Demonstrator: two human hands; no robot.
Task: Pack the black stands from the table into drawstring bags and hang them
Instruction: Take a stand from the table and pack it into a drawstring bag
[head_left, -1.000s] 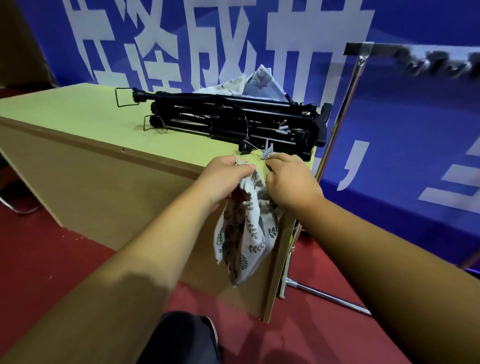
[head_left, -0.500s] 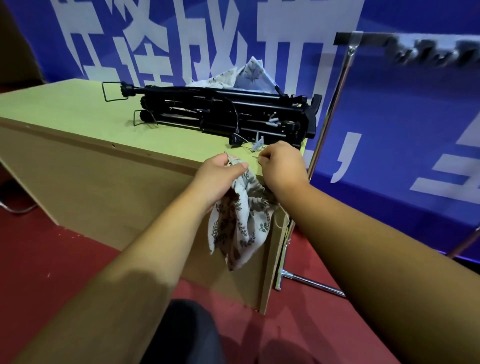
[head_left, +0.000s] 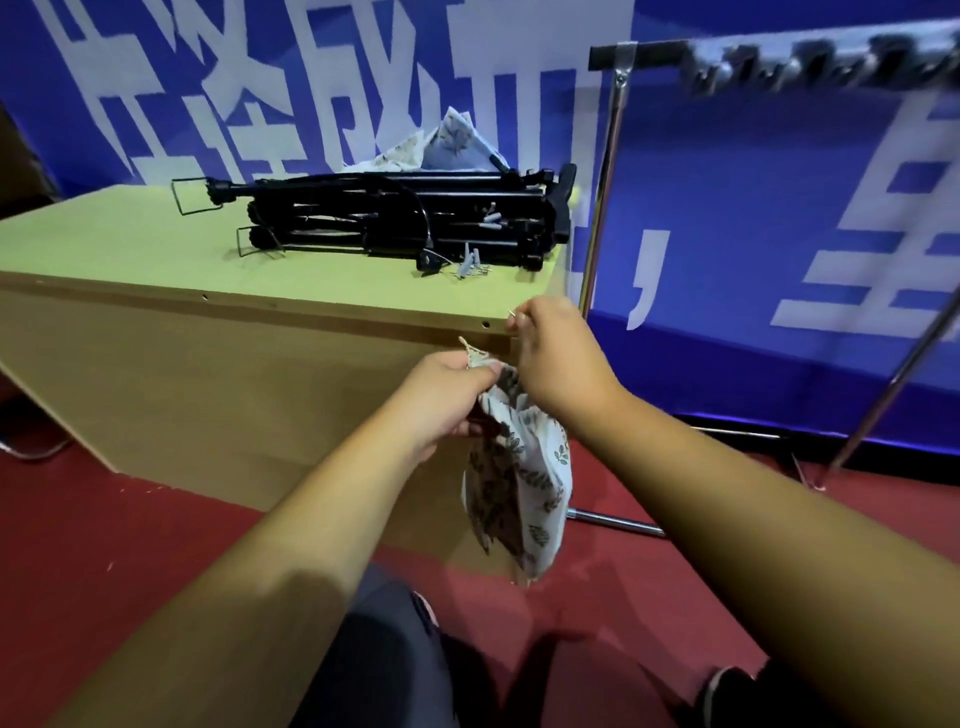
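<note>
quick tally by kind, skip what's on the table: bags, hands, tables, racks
bag: 1
hands, left hand and right hand: 2
table: 1
rack: 1
total: 5

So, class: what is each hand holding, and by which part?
Both hold the leaf-print drawstring bag: left hand grips its gathered mouth, right hand pinches its drawstring.

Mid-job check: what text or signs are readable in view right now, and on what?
",": white comma on the blue banner.
Large white Chinese characters left of it: tops cut off, bottoms hidden behind the black stands; not surely readable.
Characters right of it: cropped at the frame edge, unreadable.
The drawstring bag: leaf print only, no text.
</note>
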